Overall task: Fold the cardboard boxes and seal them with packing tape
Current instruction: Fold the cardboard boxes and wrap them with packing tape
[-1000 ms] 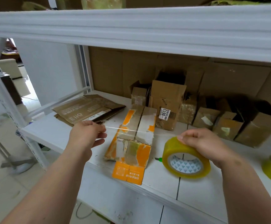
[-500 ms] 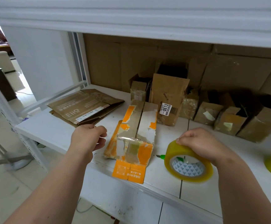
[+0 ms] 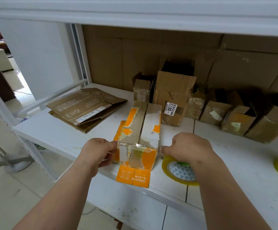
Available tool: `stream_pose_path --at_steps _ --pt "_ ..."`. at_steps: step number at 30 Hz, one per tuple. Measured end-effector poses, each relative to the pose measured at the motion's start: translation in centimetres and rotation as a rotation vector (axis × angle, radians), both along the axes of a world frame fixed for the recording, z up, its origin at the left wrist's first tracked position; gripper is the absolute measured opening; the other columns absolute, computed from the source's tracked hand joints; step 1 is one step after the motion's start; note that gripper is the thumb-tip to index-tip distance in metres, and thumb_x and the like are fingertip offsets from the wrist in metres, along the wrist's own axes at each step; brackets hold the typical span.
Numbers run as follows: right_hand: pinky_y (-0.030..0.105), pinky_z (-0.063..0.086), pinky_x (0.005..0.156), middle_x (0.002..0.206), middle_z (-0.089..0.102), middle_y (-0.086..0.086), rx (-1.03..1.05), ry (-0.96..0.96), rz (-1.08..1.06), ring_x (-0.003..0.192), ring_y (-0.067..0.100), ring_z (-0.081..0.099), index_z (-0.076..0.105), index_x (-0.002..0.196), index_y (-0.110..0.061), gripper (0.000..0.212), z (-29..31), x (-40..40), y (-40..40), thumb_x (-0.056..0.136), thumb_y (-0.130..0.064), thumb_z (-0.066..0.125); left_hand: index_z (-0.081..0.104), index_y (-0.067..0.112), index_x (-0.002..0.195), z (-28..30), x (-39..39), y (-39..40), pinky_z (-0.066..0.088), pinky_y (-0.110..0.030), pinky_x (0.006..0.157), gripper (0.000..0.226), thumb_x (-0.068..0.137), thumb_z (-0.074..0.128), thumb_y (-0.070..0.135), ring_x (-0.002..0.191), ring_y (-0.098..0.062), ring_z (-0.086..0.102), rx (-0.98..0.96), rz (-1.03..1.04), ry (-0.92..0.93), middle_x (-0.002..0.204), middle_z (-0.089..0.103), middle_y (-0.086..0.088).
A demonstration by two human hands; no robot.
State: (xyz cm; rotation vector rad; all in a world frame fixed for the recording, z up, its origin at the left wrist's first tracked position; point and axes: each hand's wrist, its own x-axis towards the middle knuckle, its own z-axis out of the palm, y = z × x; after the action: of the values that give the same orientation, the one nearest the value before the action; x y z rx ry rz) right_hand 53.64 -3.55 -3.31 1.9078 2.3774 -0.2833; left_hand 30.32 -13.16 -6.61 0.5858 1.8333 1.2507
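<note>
step: we tape box (image 3: 139,130) at shelf (image 3: 65,133) front edge | left hand (image 3: 98,151) pinches tape end at box side, right hand (image 3: 188,148) grips roll (image 3: 179,171) | next: press strip flat, cut

I read "Ello" on the flattened brown carton (image 3: 86,109) at left, and "0613" above a barcode on the white label (image 3: 172,109) stuck to the upright brown box (image 3: 173,97). Other print is illegible.

Head view, seemingly close, down-forward.
</note>
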Motion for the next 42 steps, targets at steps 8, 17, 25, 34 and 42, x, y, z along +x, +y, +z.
stream_pose_path --at_steps 8,17,25,34,42 --pt "0.032 0.037 0.068 0.080 0.057 -0.008 0.012 -0.023 -0.013 0.071 0.012 0.050 0.055 0.081 -0.028 0.051 -0.1 -0.8 0.0 0.071 -0.078 0.052 0.053 0.022 0.105 0.2 0.4 0.3 0.056 -0.036 0.068 0.021 0.092 0.069 0.017 0.073 -0.021 0.057 0.014 -0.017 0.120 0.081 0.060 -0.009" --pt "0.032 0.033 0.068 0.082 0.055 -0.009 0.044 0.007 -0.010 0.076 0.014 0.050 0.057 0.083 -0.030 0.035 0.2 -1.3 -0.5 0.069 -0.062 0.060 0.076 0.022 0.090 0.4 1.0 -0.5 0.051 -0.029 0.071 0.017 0.096 0.060 0.020 0.093 -0.017 0.064 0.077 -0.132 0.305 0.094 0.073 0.002" --pt "0.034 0.035 0.067 0.080 0.055 -0.008 0.066 -0.010 -0.008 0.071 0.012 0.047 0.053 0.079 -0.029 0.046 0.2 -1.3 -0.6 0.067 -0.074 0.058 0.071 0.033 0.084 2.1 -0.2 -0.8 0.039 -0.019 0.067 0.023 0.098 0.057 0.020 0.095 -0.011 0.059 -0.105 -0.448 0.500 0.094 0.067 0.009" --pt "0.034 0.033 0.071 0.080 0.056 -0.010 0.053 -0.002 0.011 0.070 0.011 0.046 0.057 0.085 -0.031 0.042 -0.1 -0.6 -0.7 0.076 -0.072 0.049 0.069 0.024 0.103 2.3 2.6 -0.7 0.045 -0.033 0.079 0.045 0.091 0.051 0.064 0.098 -0.014 0.060 0.051 -0.322 0.411 0.101 0.067 0.009" --pt "0.033 0.045 0.074 0.087 0.055 -0.018 -0.133 0.294 0.123 0.083 0.006 0.052 0.057 0.081 -0.041 0.045 1.1 0.4 -1.9 0.073 -0.081 0.040 0.052 0.031 0.139 0.0 3.1 -0.5 0.047 -0.029 0.073 0.083 0.073 0.048 0.080 0.092 -0.014 0.060 0.159 -0.254 0.928 0.102 0.065 0.007"
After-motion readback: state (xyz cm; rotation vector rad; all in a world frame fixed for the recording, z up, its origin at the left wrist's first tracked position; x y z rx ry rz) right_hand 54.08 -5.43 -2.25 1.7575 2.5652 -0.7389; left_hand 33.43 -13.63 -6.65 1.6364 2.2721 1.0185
